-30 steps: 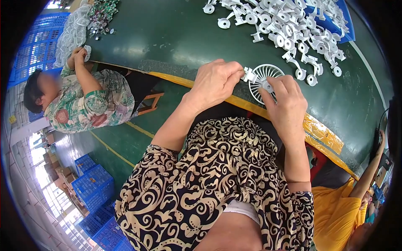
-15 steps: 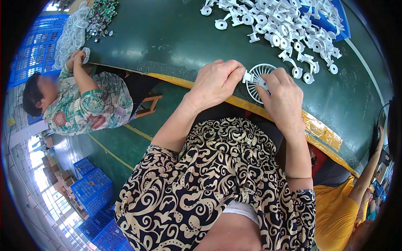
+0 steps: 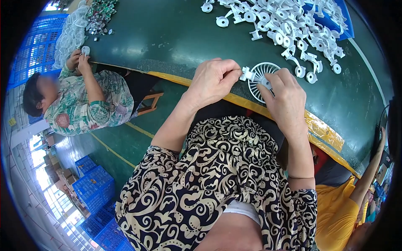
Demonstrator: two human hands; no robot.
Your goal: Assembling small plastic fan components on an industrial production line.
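Note:
Over the front edge of the green table, my right hand (image 3: 287,98) is closed on a round white fan grille (image 3: 253,88), thumb and fingers at its hub. A small white plastic bracket (image 3: 247,74) meets the grille's left rim. My left hand (image 3: 214,81) pinches the outer end of that bracket, and its fingertips hide part of it. Whether bracket and grille are joined or only touching, I cannot tell. Beyond my right hand lies a large heap of white plastic brackets with round cup ends (image 3: 278,38).
A blue bin (image 3: 344,25) holding more brackets stands at the far right. Yellow tape (image 3: 322,130) covers the table edge. On the left, a co-worker (image 3: 90,100) handles a white part near stacked grilles (image 3: 69,37) and small metallic parts (image 3: 99,19). Another person in yellow (image 3: 337,209) is at right.
My left hand has shifted slightly left, and more of the bracket shows between it and the grille. My right hand and the grille have moved a little right. The co-worker's hands have shifted.

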